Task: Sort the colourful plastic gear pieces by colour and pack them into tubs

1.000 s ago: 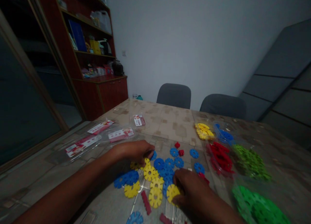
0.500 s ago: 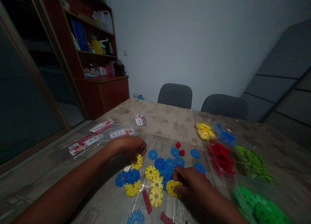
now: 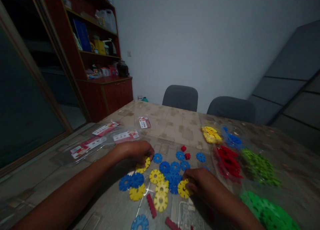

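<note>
"One yellow notched disc [image 3: 182,190], where?"
"Near half of the bench [image 3: 175,126], well apart from its far edge. Right hand [image 3: 202,184] pinches its right rim."
"Left hand [image 3: 141,151]?"
"Fingers on another yellow disc [image 3: 145,167]; grip hidden, can't tell."
"Handling?"
"Probably light, stiff plastic, slightly slick. Hold the notched rim, thumb against fingertip."

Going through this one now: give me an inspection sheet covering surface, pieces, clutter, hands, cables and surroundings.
Surface: patterned table, some glare on its near part.
Pieces: loose yellow discs, blue discs, dark red strips; red pieces and green pieces at right.
Clutter: printed cards at left.
Hands: left hand at one yellow disc, grip unclear; right hand pinching another.
Cables: nothing seen.
Surroundings: grey chairs, reddish cabinet, pale wall.
</note>
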`<state>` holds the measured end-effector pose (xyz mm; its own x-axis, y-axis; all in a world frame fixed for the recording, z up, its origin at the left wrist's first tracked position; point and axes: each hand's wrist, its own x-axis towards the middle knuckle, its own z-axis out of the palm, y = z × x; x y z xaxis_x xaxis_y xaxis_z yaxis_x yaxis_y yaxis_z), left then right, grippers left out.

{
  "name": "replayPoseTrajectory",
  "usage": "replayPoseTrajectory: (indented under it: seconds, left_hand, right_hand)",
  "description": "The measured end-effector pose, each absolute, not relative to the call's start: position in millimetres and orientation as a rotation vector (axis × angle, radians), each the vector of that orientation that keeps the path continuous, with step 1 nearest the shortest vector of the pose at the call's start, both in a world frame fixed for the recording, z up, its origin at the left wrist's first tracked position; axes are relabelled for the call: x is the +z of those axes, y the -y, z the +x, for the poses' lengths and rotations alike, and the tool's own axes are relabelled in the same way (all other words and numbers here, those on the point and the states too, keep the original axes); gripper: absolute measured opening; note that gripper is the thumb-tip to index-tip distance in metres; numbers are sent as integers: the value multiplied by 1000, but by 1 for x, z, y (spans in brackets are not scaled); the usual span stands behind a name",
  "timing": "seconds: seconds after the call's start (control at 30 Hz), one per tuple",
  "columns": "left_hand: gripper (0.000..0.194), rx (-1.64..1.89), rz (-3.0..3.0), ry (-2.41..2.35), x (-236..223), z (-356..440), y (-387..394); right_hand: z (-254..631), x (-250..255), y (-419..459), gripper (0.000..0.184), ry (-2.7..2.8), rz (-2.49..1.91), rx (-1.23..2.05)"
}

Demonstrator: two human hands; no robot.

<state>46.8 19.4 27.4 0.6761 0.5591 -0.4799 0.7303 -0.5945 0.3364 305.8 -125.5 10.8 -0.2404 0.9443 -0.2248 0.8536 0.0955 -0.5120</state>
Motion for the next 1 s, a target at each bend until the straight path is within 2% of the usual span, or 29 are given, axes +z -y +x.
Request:
replayPoseTrajectory:
  seconds: [0.23,0.37,0.43,0.53,0.8,1.0]
  left_hand:
    - [24,-404,2408,-975,29,49,-17]
    - [15,-401,2390,-954,30,52,-13]
    - [11,-381,2397,-977,31,54,-11]
    - [15,-343,2435,-1055,33,56,-9]
    - [34,-159,2551,-1130,21,67,-11]
    - [33,-102,2490,-1043,14,68,-15]
  right_hand:
    - [307,7,129,17,2281,-1746,857]
    - [295,8,129,15,2216,-1765,708]
    - [284,7,129,23,2192,-1804,661]
    - [269,7,129,35,2206,-1885,707]
    - [280,2,116,16,2043,-1745,837]
    - [288,-4,104,26,2006,-1793,676]
